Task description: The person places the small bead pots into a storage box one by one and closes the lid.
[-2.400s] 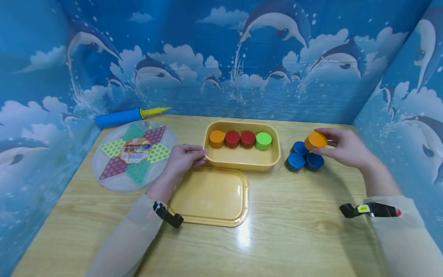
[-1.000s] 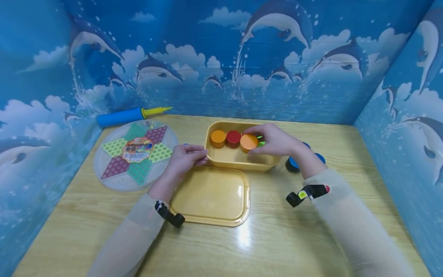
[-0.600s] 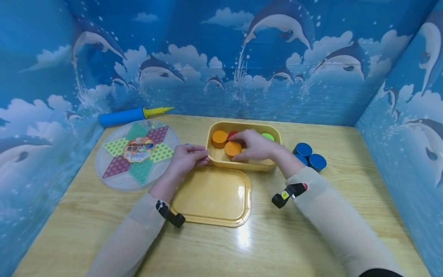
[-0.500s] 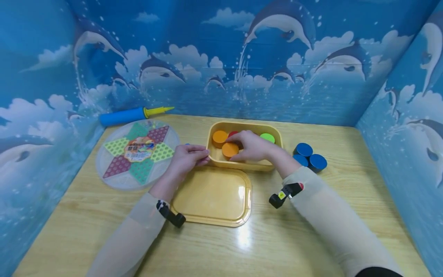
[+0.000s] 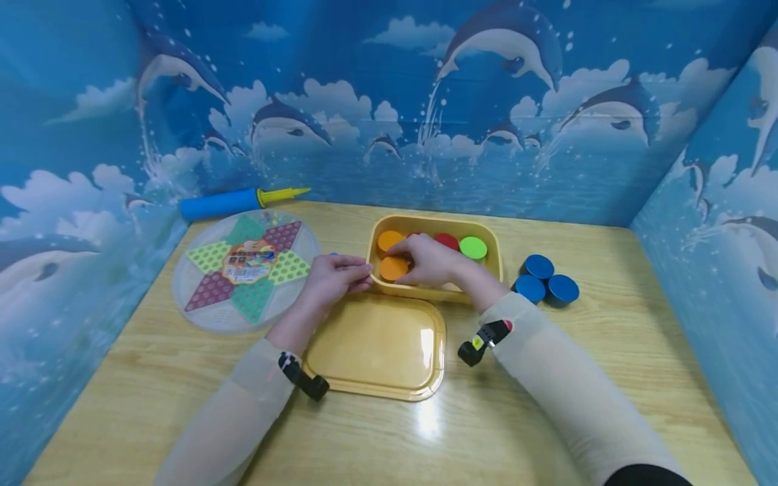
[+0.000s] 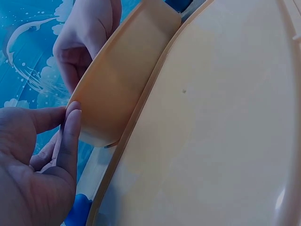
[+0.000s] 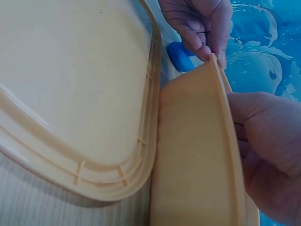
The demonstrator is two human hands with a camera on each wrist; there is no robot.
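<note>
My left hand pinches the left rim of a yellow plastic box between thumb and fingers; the left wrist view shows this grip up close. Inside the box, my right hand holds an orange cylinder at the front left corner. Behind it sits a second orange cylinder. Two red cylinders stand along the back, one partly covered by the right hand and the other mostly hidden. A green cylinder is at the right end. In the right wrist view the box wall hides the right fingertips.
The yellow lid lies in front of the box. Three blue cylinders cluster on the table at right. A round star-patterned game board and a blue hand pump lie at left. Dolphin-print cloth walls surround the table.
My right hand carried the orange cylinder from above the blue ones leftward into the box, then down to its front left corner. The left hand kept its grip on the rim.
</note>
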